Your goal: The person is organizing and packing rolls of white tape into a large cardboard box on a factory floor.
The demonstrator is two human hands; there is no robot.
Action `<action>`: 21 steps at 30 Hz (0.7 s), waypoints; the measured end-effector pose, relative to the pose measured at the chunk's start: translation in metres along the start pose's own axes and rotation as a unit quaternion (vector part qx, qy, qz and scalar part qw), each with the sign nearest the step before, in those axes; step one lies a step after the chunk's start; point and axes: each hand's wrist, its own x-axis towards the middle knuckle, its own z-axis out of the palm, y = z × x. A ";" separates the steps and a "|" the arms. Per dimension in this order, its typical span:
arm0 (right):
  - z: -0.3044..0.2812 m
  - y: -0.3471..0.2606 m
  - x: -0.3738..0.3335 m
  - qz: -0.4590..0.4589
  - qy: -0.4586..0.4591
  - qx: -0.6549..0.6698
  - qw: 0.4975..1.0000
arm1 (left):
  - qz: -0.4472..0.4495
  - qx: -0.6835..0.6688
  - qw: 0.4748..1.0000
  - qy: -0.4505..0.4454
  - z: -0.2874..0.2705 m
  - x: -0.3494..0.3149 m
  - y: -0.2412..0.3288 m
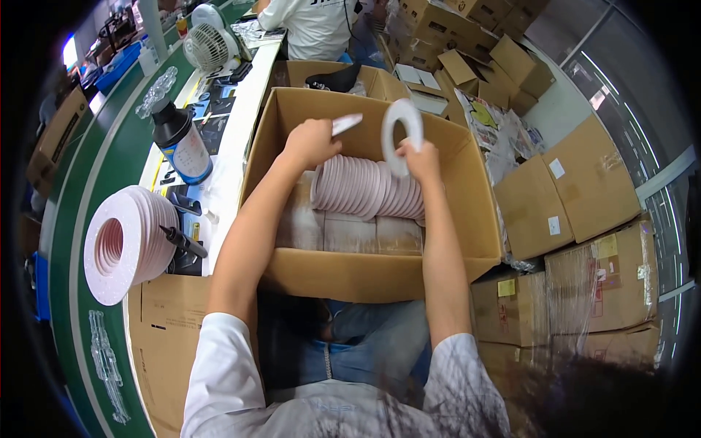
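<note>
Both my arms reach over an open cardboard box (pixel 343 277). My right hand (pixel 421 159) is closed on the lower right edge of a flat white ring (pixel 389 133), which stands tilted and slightly blurred above the box. In my left hand (pixel 312 142), fingers closed, is a thin white piece (pixel 347 124) seen almost edge-on; its full shape is hidden. Under my hands, a row of pale pink rings (pixel 350 186) lies on its side in the box. Below that row are wrapped brown blocks (pixel 350 235).
To the left, a stack of pale rings (pixel 124 241), a black-and-blue bottle (pixel 181 142) and a small fan (pixel 210 45) stand by a green conveyor (pixel 109 139). Cardboard cartons (pixel 591 179) line the right side. Another person (pixel 310 29) sits beyond the box.
</note>
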 end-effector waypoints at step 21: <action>0.017 0.004 -0.003 0.055 -0.331 0.043 0.941 | 0.078 0.096 0.988 0.088 -0.008 -0.010 0.032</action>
